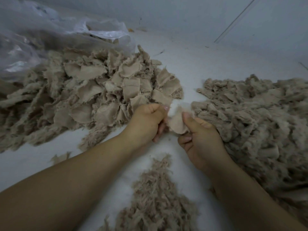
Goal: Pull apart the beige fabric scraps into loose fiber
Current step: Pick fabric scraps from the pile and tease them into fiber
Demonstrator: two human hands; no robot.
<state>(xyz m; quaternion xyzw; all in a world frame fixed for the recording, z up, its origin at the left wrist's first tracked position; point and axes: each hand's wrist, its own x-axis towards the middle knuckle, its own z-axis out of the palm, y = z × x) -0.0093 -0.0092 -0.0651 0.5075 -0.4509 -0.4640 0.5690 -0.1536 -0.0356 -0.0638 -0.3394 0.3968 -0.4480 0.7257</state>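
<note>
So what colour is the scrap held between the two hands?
The scrap is plain beige, seen best in the head view.

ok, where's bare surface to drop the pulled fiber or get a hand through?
Widest bare white surface is at the far middle and right, beyond the scrap pile and the fiber heap. A narrow bare strip lies near left, under the left forearm. Crowded: the gap between the piles holds both hands, left hand and right hand, gripping a scrap. The plastic bag fills far left.

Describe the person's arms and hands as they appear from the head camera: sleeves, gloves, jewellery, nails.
Both forearms are bare as far as the view shows; no sleeve is in view. The left hand and the right hand wear no gloves, and no rings, watch or bracelet show. The fingernails that show are short and look plain, with no bright polish. No markings can be made out.
</note>
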